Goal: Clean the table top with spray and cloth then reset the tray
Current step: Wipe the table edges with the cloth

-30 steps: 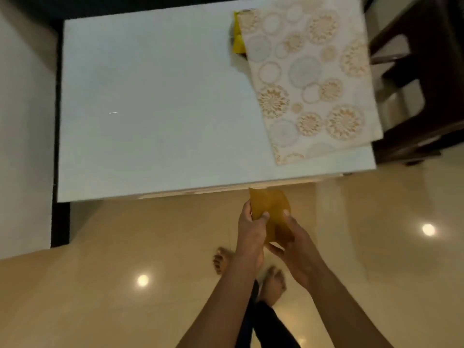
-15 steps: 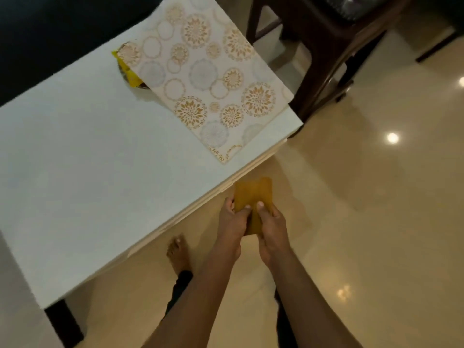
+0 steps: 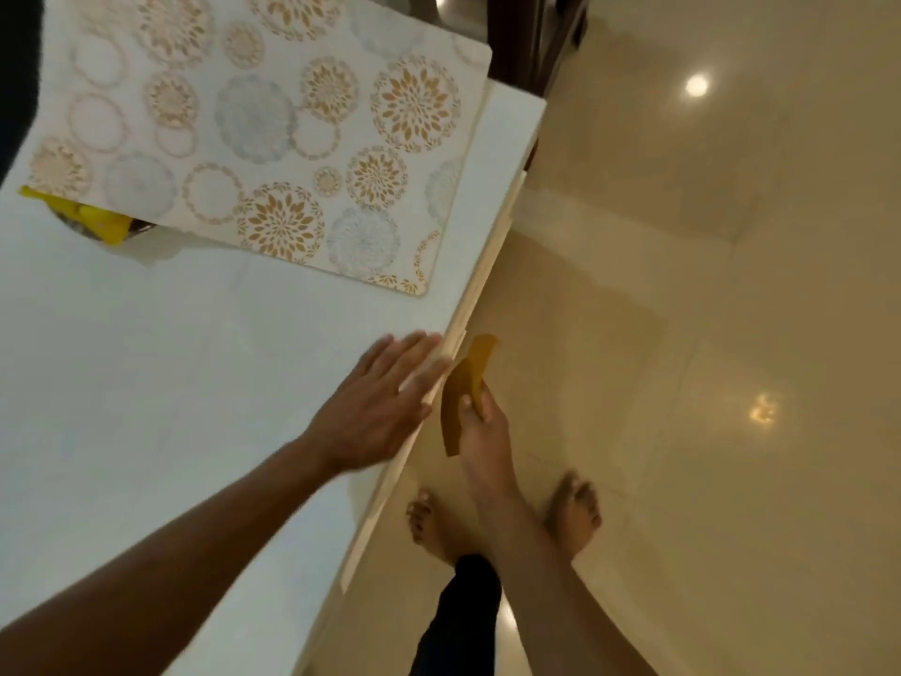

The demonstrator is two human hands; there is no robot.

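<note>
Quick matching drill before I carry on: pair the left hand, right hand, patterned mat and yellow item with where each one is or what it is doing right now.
Things:
1. left hand
2. right hand
3. patterned mat
4. yellow item

States:
A. partly hidden under the mat's edge
B. flat, fingers straight, at the table edge
C. grips the orange cloth beside the table
D. lies at the table's far corner

Pairs: 1-B, 2-C, 3-D, 4-A

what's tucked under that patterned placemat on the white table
Under the near-left corner of the cream placemat with circular floral prints, a bright yellow item sticks out over a dark round rim, on the white table top. The placemat covers the rest, so neither can be identified.
</note>
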